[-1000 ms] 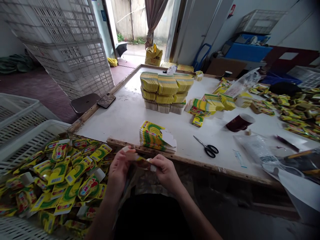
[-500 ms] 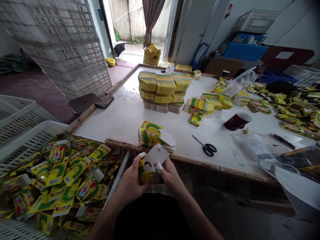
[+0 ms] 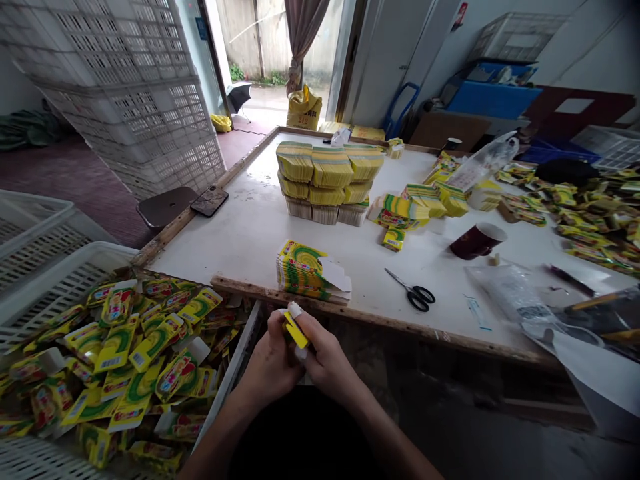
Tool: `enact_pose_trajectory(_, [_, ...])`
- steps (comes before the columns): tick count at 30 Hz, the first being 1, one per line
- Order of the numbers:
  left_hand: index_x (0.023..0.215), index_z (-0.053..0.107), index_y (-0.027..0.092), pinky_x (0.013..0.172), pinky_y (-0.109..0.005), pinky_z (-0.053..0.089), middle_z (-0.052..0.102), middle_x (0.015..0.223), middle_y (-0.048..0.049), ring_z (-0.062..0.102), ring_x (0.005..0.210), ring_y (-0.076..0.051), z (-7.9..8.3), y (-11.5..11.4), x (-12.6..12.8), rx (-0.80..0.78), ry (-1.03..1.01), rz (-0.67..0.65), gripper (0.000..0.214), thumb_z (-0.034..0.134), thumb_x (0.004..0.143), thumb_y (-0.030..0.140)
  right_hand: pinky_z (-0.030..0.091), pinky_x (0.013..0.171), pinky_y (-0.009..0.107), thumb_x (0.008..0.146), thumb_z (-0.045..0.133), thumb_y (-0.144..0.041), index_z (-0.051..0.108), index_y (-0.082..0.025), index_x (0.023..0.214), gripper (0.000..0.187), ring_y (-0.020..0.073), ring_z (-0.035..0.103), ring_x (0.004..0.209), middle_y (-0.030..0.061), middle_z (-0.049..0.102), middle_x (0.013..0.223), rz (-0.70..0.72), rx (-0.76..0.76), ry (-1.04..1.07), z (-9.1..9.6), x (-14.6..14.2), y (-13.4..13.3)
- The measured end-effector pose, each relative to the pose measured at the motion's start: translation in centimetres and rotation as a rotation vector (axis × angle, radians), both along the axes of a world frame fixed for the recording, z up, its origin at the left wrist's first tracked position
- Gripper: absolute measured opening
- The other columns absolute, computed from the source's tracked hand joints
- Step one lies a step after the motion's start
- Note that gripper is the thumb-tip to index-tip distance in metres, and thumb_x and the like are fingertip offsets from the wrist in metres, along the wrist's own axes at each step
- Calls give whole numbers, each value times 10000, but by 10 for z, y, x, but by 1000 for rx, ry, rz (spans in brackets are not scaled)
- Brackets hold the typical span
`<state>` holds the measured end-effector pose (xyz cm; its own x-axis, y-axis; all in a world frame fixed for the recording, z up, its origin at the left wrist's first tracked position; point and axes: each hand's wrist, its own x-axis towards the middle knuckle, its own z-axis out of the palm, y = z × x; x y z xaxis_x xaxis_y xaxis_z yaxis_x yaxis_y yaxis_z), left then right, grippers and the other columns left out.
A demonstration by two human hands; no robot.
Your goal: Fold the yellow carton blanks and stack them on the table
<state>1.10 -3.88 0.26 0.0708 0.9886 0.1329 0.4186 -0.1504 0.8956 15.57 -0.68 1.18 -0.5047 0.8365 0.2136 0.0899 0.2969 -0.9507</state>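
Note:
Just in front of the table's near edge, a small yellow cardboard box [image 3: 297,331] is held between both hands. My left hand [image 3: 274,353] is closed round its left side. Against the right side and top presses my right hand [image 3: 325,350], its thumb wrapped in white. Most of the box is hidden by the fingers. Beyond my hands, a stack of flat yellow-green cartons [image 3: 305,270] lies on the table edge with a white flap out to the right. Left of my arms, a white plastic crate [image 3: 100,257] holds many yellow boxes [image 3: 117,340].
On the white table [image 3: 240,233] stand banded carton stacks [image 3: 327,180], with black scissors [image 3: 415,293], a dark red mug [image 3: 477,240] and a phone [image 3: 210,201]. Clear plastic bags [image 3: 515,293] lie at right. Tall white crates [image 3: 135,87] rise at left.
The carton's white panel, which stood up between my hands, no longer shows; its yellow outside faces up. My right hand has moved left, close against my left hand.

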Motion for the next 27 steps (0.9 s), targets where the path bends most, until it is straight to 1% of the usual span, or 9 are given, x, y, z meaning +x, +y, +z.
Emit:
enact_pose_trajectory(4, [1232,413,199,930,-447,426,540,1202,-135,537,1113,-311,-7,1,-4,43,126,136,654,621,619,104,333,1111,385,867,432,-72,486,-266,1354,527,203,408,1335,61,486,1413,-179,124,-56,-9,4,6])
enact_pose_trajectory(7, [1179,472,206,923,-433,431,597,1111,-106,567,1054,-297,-3,0,-14,22,229,136,564,629,642,138,336,1101,397,882,470,-115,371,-250,1426,569,239,313,1387,90,300,1527,-61,203,-210,-12,13,12])
enact_pose_trajectory(9, [1153,493,219,859,-393,465,629,1061,-86,608,968,-279,3,0,-21,-13,263,114,509,655,670,213,404,1048,382,897,512,-185,375,-251,1421,546,261,377,1352,115,221,1552,46,216,-325,-13,19,14])
enact_pose_trajectory(12, [1117,533,242,790,-340,486,663,1016,-53,639,892,-259,13,3,-30,-61,259,58,489,692,655,272,462,983,359,908,533,-251,503,-250,1314,408,249,488,1273,139,322,1511,86,218,-364,-11,27,18])
enact_pose_trajectory(16, [1136,549,257,792,-303,487,673,1058,-31,645,917,-244,17,7,-34,-66,229,4,553,685,604,188,437,998,359,874,579,-217,644,-221,1096,232,237,494,1260,148,424,1437,156,215,-297,-2,33,23])
enact_pose_trajectory(19, [1131,554,254,789,-302,485,671,1057,-38,643,925,-248,19,8,-32,-44,226,24,535,697,617,215,428,1001,382,799,662,-205,663,-206,987,188,260,473,1267,154,429,1408,92,169,-243,1,29,23])
enact_pose_trajectory(23, [1124,572,252,766,-305,485,676,1014,-44,645,892,-250,22,8,-30,-33,173,65,489,715,662,324,333,1083,440,796,651,-208,490,-225,1240,473,268,351,1351,148,399,1417,-54,100,-136,-2,16,17])
enact_pose_trajectory(25, [1129,571,247,784,-308,482,673,1032,-50,641,912,-253,21,6,-32,-26,152,81,511,731,651,326,266,1124,447,814,630,-213,315,-224,1379,647,258,265,1396,148,322,1468,2,87,-131,-2,11,14])
enact_pose_trajectory(27, [1143,562,241,806,-316,482,669,1059,-57,638,939,-257,19,5,-33,-25,148,98,533,736,643,302,238,1141,430,843,586,-201,253,-223,1410,658,239,244,1403,135,290,1484,65,88,-137,0,8,13])
